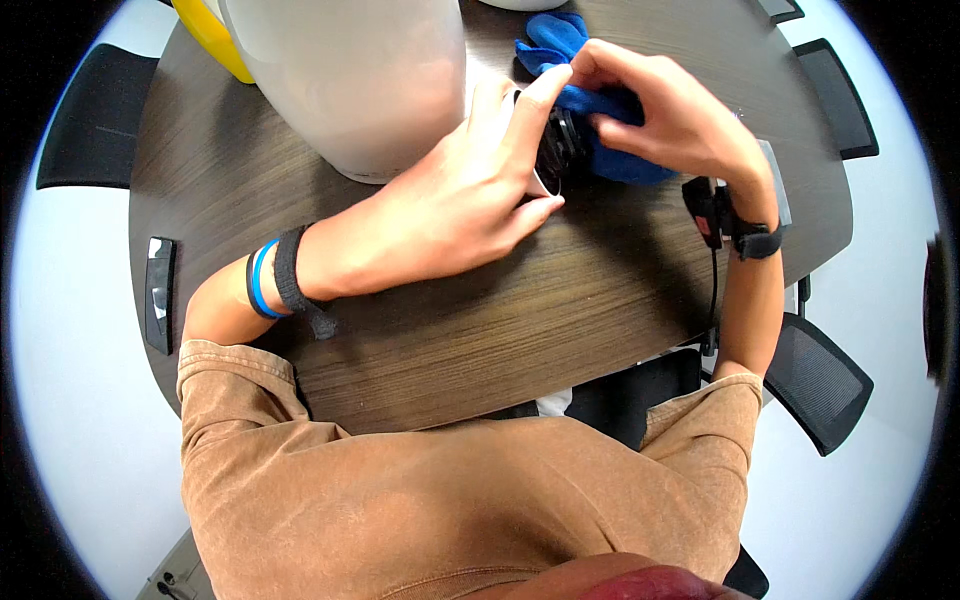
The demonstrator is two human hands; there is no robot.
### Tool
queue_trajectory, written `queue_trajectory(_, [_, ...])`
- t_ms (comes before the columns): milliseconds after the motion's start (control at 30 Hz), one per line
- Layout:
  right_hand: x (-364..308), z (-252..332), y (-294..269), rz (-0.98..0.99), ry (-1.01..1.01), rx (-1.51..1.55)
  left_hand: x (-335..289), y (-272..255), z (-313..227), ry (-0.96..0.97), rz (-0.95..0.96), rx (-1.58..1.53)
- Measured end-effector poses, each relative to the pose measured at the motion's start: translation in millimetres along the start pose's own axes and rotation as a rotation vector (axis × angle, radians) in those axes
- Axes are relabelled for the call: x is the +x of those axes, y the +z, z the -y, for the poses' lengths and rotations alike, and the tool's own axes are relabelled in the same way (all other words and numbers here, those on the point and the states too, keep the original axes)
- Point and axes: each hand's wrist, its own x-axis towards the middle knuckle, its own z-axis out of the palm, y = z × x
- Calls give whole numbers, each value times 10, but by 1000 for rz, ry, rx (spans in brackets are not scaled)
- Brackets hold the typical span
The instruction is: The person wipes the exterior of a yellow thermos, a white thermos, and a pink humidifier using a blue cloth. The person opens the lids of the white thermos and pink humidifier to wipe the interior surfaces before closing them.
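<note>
My left hand (440, 205) is closed around a white object with a black ringed end (562, 148). Most of that object is hidden by my fingers, so its kind is unclear. A blue cloth (625, 165) is pinched between the thumb and fingers of my right hand (675, 112). The cloth lies bunched against the black end and hangs down beside it. Both hands are close together, just right of a large white rounded container (350, 85). My left forearm passes in front of that container's base.
The brown wooden table (480, 330) has a curved edge. A yellow object (215, 40) stands behind the white container. A black panel (160, 295) is set near the table's left edge. Black chairs (95, 115) surround the table. A cable hangs from the device on my right wrist.
</note>
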Motion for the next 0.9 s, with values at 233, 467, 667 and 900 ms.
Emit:
queue_trajectory(233, [244, -123, -184, 123, 31, 11, 68, -64, 103, 3, -65, 115])
queue_trajectory(467, [256, -247, -47, 199, 66, 134, 115, -95, 227, 11, -46, 217])
queue_trajectory(667, [282, -301, 22, 111, -14, 226, 174, -201, 360, 51, -64, 174])
queue_trajectory(900, [147, -394, 163, 80, 5, 124, 206, -226, 337, 29, -97, 182])
